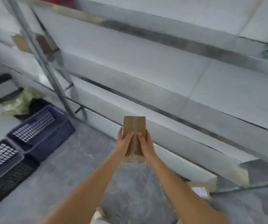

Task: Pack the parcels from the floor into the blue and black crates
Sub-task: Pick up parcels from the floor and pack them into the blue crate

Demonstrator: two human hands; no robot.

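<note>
Parcel (134, 126) of brown card, taped down its middle, held up in front of the body, well above the grey floor (75, 172). Gripped from both flanks: left hand (123, 141) on its left edge with thumb laid across the face, right hand (145, 142) on its right edge, thumb likewise on top, fingers of both wrapped behind and out of sight. Long axis running away from the body, toward the metal shelving (162, 88). Seemingly a second flat piece of card beneath it at the wrists, though too blurred to tell.

Blue crate (49, 126) and black crate (8, 172) side by side, touching, on the floor well off to the left of the parcel; both showing bare mesh bottoms. Left hand on the nearer side to them. Probably a carry in progress, needing a swing leftward and down, blue crate lying closer to the parcel's line than black. Another parcel (199, 189), partly hidden by the right forearm, on the floor at lower right.
</note>
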